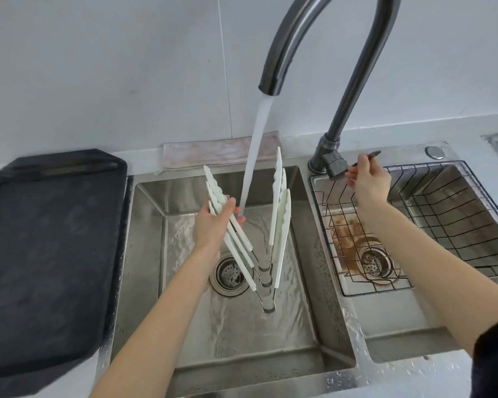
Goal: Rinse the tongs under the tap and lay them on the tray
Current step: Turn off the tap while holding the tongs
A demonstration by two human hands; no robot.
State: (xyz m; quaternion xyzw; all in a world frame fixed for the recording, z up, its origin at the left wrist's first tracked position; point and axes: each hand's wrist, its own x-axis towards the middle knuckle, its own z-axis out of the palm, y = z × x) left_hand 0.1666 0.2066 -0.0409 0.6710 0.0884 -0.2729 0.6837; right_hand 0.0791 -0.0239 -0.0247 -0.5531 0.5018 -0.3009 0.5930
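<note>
White plastic tongs (279,214) sit mid-rinse, gripped by the left hand (213,225) beside the stream; right hand (367,182) grasps the tap lever; dark rectangular tray (49,254) awaits them.

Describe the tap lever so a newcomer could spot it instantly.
Start at the tall dark gooseneck tap between the two sink basins. Follow its neck down to the base: the tap lever is the thin dark handle sticking out rightward, gripped by the right hand, above the wire basket.
</note>
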